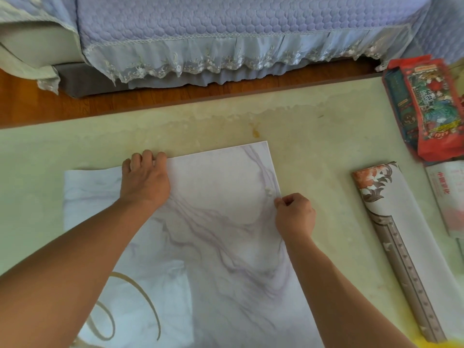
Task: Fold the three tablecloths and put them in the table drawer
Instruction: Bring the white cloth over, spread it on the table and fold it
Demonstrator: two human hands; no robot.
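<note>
A marble-patterned tablecloth [221,222] with purple veins lies partly folded on the cream table [313,126]. A lower layer [90,189] sticks out to the left, and gold curved lines show near the bottom left. My left hand [145,179] presses on the folded layer's far left corner, fingers curled over its edge. My right hand [295,214] pinches the cloth's right edge beside a small white lump. A second tablecloth [401,237], white with a brown and orange floral border, lies folded at the right.
Red and green printed packets [426,106] sit at the table's far right corner, with a white printed paper [447,192] below them. Beyond the table's far edge stands a sofa under a lilac quilted cover [226,28] with a lace frill. The wooden floor [37,101] shows at the left.
</note>
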